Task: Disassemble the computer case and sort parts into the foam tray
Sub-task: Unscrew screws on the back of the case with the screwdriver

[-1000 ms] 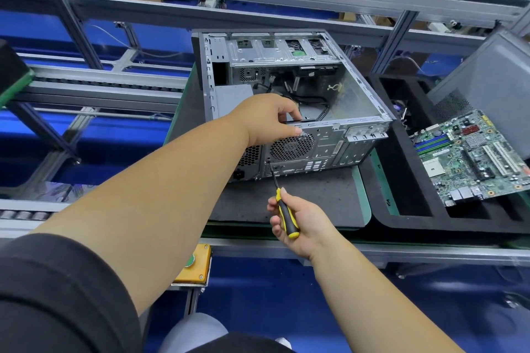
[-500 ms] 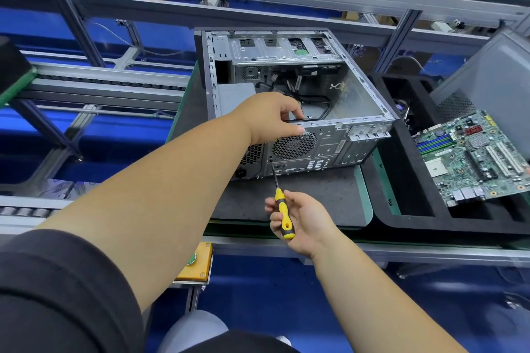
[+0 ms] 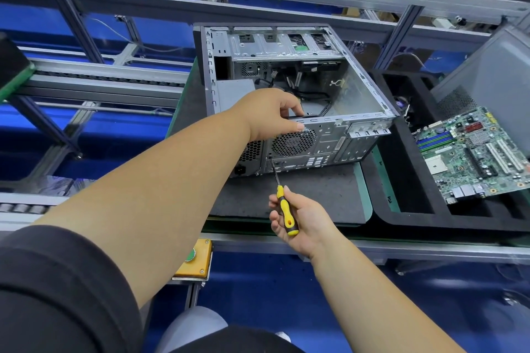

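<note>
An open computer case [image 3: 289,94] is seen lying on its side on a dark mat [image 3: 309,195], which is laid on the green surface [image 3: 362,180] of a conveyor line. The case's rear panel, with its round fan grille [image 3: 294,142], is turned toward the camera, and loose black cables are visible inside. The top edge of the rear panel is gripped by the left hand [image 3: 272,114]: its fingers are curled over the rim into the case, with the thumb pressed against the outer face just above the grille. A yellow-and-black screwdriver [image 3: 282,203] is held in the right hand [image 3: 304,221], the fingers being wrapped around the handle. The shaft is angled up and away, and its tip is set at a screw point at the lower left of the grille. Just to the right of the mat, a black foam tray [image 3: 415,221] is placed, and a green motherboard [image 3: 476,152] is laid in it. A grey side panel [image 3: 493,77] is leaned at the tray's far right. A yellow box with a green button [image 3: 193,259] is mounted at the near rail.
</note>
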`<state>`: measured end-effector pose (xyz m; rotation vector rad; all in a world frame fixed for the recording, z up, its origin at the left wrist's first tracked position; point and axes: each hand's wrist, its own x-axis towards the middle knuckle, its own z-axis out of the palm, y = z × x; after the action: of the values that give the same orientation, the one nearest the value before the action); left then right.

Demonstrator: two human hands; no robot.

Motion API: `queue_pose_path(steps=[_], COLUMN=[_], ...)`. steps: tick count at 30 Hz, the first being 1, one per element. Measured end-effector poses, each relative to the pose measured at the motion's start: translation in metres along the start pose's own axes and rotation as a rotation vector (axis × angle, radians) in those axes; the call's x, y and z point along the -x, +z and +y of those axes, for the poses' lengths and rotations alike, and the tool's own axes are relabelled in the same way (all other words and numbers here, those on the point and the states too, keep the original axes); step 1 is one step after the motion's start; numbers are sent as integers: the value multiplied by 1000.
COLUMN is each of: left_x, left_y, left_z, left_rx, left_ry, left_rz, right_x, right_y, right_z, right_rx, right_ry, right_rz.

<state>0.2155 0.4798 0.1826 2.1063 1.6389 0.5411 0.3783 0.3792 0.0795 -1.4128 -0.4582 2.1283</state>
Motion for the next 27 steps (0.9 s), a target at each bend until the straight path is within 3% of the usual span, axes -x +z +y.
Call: queue_pose_path(steps=[22, 27], left_x=[3, 3], left_y=[-2, -2], left_z=[3, 3], left_rx=[-11, -12], left_ry=[-11, -13], left_rz=[-9, -11], right_x=[-9, -10], right_y=[7, 13], right_z=[3, 6], right_rx=[35, 173], right_ry=[-31, -152], right_rz=[119, 185])
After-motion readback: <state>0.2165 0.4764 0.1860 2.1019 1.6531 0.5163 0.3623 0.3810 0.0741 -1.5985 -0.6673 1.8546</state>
